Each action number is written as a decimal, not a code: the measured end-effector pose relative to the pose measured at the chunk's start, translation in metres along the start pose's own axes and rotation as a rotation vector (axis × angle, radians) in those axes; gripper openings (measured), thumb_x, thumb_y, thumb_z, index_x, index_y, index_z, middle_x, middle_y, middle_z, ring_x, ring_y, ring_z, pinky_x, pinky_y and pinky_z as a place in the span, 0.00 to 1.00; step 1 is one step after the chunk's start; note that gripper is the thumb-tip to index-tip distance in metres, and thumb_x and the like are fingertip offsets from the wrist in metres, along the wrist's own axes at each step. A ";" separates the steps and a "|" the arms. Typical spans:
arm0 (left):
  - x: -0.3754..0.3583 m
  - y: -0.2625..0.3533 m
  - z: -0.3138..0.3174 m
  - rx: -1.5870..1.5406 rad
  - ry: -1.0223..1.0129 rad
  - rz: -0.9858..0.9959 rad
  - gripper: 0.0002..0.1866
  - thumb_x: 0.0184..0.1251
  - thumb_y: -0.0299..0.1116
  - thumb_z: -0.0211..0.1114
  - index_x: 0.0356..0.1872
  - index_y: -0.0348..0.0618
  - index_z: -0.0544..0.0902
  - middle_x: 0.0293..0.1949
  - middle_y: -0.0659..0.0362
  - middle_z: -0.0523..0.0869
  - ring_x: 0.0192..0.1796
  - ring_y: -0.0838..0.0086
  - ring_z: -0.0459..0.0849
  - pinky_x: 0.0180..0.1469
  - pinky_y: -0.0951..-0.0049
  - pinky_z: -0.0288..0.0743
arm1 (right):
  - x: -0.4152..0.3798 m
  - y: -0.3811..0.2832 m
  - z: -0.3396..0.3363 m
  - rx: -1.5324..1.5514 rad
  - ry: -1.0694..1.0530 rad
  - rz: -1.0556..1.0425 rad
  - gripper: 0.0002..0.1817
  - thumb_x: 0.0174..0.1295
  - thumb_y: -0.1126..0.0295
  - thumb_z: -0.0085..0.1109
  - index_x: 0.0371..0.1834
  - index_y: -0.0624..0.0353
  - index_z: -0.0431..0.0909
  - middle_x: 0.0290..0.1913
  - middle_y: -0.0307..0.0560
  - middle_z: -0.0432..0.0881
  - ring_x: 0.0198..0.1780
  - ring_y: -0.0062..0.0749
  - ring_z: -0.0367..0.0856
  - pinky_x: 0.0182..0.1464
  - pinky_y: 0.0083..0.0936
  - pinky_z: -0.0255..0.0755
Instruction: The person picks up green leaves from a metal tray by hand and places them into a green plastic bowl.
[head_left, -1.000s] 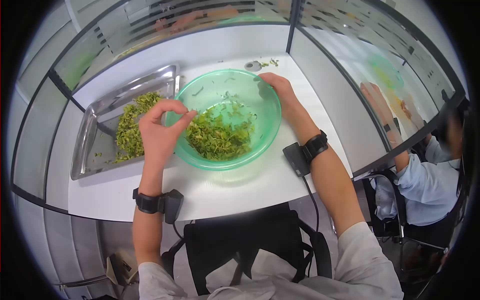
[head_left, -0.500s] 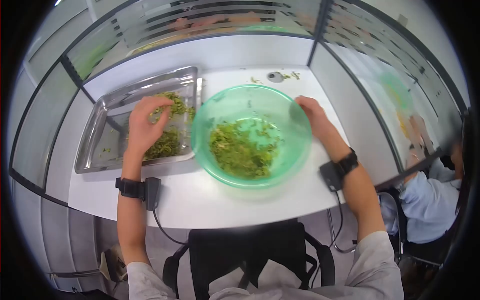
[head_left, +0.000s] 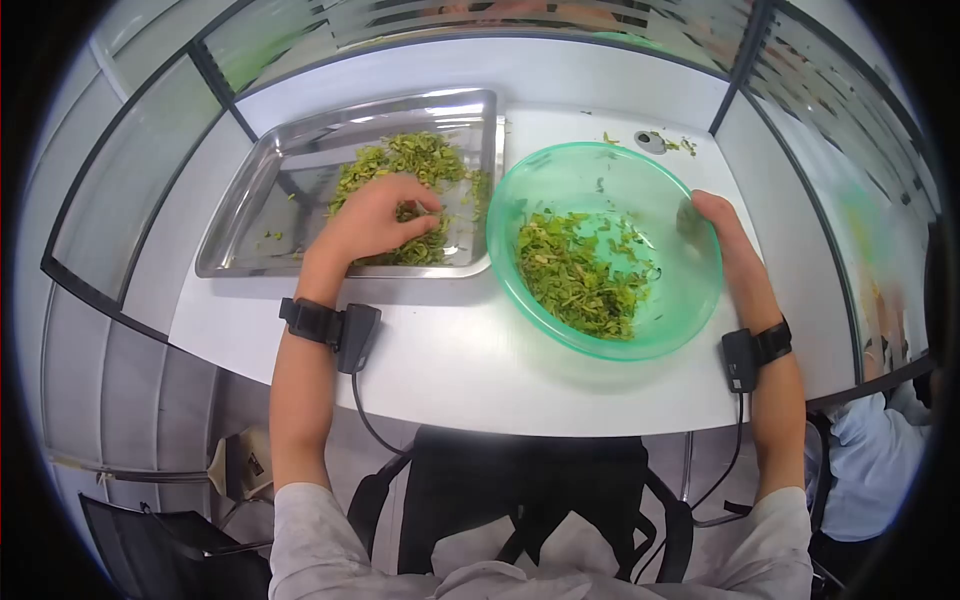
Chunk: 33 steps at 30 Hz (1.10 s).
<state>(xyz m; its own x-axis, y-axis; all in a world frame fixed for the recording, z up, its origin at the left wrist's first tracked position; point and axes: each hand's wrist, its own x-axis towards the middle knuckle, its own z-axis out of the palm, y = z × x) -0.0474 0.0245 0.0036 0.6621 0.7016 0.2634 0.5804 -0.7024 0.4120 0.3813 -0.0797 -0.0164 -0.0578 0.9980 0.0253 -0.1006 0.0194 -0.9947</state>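
Note:
My left hand [head_left: 385, 215] is over the near part of the steel tray [head_left: 285, 220], just above or touching a pile of chopped green leaves [head_left: 405, 155]. Its fingers curve toward the thumb, with a gap between the tips where leaves show; I see nothing held there. On the right, my right hand [head_left: 728, 225] grips the rim of a translucent green plastic bowl [head_left: 690, 290], its fingers partly hidden by the bowl wall. More chopped green leaves [head_left: 580, 285] lie in the bowl, mostly toward its left side.
A white table [head_left: 420, 350] bears the tray and bowl, boxed in by white partitions [head_left: 480, 70] with glass tops. Leaf scraps lie by a grey cable hole [head_left: 650, 142]. Both wrists wear black cabled devices [head_left: 358, 338]. A black chair [head_left: 520, 490] stands below; another person's sleeve [head_left: 875, 465] shows at right.
The view has shifted, so everything sits further right. My left hand has lowered toward the near leaves in the tray. My right hand stays on the bowl rim.

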 end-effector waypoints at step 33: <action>0.006 0.027 0.012 0.340 0.039 0.147 0.02 0.51 0.28 0.67 0.28 0.46 0.84 0.31 0.62 0.82 0.43 0.68 0.78 0.47 0.69 0.69 | 0.003 0.004 0.005 0.056 0.048 0.030 0.13 0.66 0.60 0.56 0.37 0.59 0.79 0.31 0.35 0.78 0.31 0.17 0.75 0.35 0.19 0.72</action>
<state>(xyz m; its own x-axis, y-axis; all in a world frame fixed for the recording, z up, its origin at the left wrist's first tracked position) -0.0218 0.0088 0.0057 0.7351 0.5900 0.3340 0.6095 -0.7908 0.0554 0.3757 -0.0768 -0.0201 -0.0137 0.9999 -0.0106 -0.1554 -0.0126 -0.9878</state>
